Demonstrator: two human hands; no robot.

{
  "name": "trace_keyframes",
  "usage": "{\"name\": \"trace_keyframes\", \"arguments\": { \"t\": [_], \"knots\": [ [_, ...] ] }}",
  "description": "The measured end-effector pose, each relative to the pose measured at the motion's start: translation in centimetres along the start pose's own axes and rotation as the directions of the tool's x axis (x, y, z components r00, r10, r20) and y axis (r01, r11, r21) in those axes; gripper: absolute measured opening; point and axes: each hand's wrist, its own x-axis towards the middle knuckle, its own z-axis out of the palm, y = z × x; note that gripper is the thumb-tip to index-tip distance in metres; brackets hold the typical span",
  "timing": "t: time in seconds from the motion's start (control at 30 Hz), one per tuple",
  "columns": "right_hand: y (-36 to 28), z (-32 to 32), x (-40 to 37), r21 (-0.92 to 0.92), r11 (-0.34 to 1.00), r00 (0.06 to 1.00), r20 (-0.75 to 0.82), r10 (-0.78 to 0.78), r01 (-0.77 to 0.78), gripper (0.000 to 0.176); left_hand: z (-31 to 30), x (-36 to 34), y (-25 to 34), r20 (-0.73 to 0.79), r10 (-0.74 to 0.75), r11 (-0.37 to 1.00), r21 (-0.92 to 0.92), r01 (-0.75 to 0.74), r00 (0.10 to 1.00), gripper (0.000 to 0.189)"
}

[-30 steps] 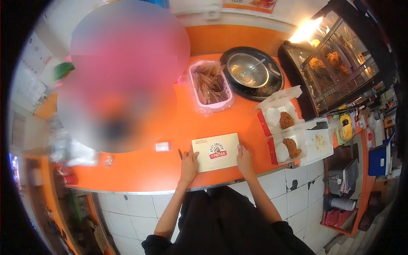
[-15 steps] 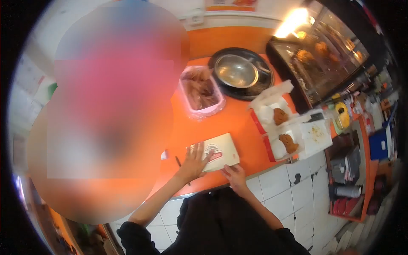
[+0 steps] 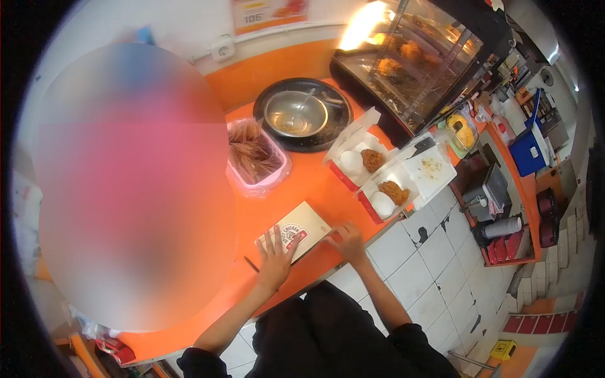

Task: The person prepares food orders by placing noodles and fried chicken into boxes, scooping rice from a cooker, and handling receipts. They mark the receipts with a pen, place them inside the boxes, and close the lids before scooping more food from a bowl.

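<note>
A closed cream takeaway box with a red and black chicken logo lies on the orange counter in front of me. My left hand rests on its lid, fingers spread flat beside the logo. At the box's right corner is my right hand, its fingers curled in with the tips right at the edge. A thin dark stick-like item lies on the counter left of my left hand. Farther right stand two open boxes, each with fried chicken and a white round portion.
A pink basket of brown paper-like packets and a metal bowl on a black tray stand farther back. Behind the open boxes is a lit glass food warmer. A blurred person is close on the left.
The view has turned, so the counter and its contents appear shifted left and tilted. My left hand stays on the lid; my right fingers have shifted slightly at the box's corner.
</note>
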Motion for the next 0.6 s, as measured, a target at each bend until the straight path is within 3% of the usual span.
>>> {"name": "trace_keyframes", "arguments": {
  "t": [0.07,0.17,0.27,0.37,0.47,0.53,0.6],
  "knots": [
    [-0.1,-0.5,1.3,-0.09,0.989,0.993,-0.02,-0.117,0.115,0.026,-0.3,0.2,-0.2,0.018,0.001,1.0,-0.001,-0.001,1.0,0.072],
    [0.1,-0.6,2.6,0.055,0.933,0.925,0.119,-0.36,0.356,0.031,-2.1,0.5,-1.4,0.152,0.066,0.975,-0.218,-0.032,0.986,0.075],
    [1.0,1.2,2.0,0.193,0.927,0.925,0.147,-0.35,0.321,0.029,-1.1,0.4,-1.9,0.076,-0.016,0.891,-0.452,0.049,0.997,0.082],
    [2.3,3.7,0.9,0.214,0.91,0.923,0.076,-0.378,0.355,0.033,0.1,0.5,-2.6,0.062,-0.052,0.871,-0.485,0.075,0.997,0.092],
    [-0.1,3.4,1.8,0.114,0.933,0.92,0.163,-0.357,0.341,0.047,1.9,0.9,-4.4,-0.023,-0.076,0.915,-0.4,0.061,0.997,0.096],
    [1.7,5.8,2.6,0.069,0.904,0.873,0.24,-0.425,0.421,0.051,0.8,0.9,-6.0,0.052,-0.076,0.914,-0.395,0.09,0.996,0.095],
    [0.5,7.2,3.6,-0.007,0.888,0.878,0.155,-0.454,0.46,0.052,1.5,0.9,-7.7,0.065,-0.069,0.916,-0.391,0.089,0.995,0.097]
  ]
}}
